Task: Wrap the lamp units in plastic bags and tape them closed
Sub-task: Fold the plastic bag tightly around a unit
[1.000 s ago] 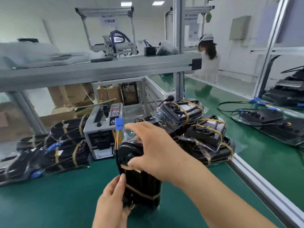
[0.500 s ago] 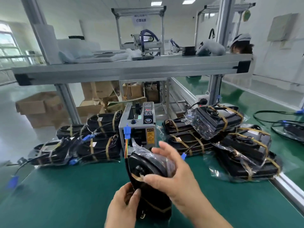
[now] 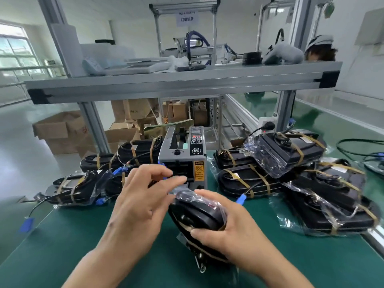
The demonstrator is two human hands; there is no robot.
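A black lamp unit (image 3: 197,213) in a clear plastic bag stands tilted on the green bench, bound with tan tape strips. My right hand (image 3: 226,227) grips its upper part from the right, thumb across the front. My left hand (image 3: 141,198) is off the lamp, with thumb and forefinger stretched toward the front slot of the grey tape dispenser (image 3: 182,161) just behind. I cannot see any tape between those fingers. The lamp's lower end is partly hidden by my right wrist.
Bagged and taped lamp units lie stacked to the left (image 3: 79,186) and right (image 3: 291,156) of the dispenser. An aluminium shelf (image 3: 182,84) spans overhead. Cardboard boxes (image 3: 60,129) stand behind the bench. Another person (image 3: 320,48) works at the far right.
My left hand has let go of the lamp's lower part and risen toward the dispenser. The right hand now holds the lamp alone, lower and more tilted.
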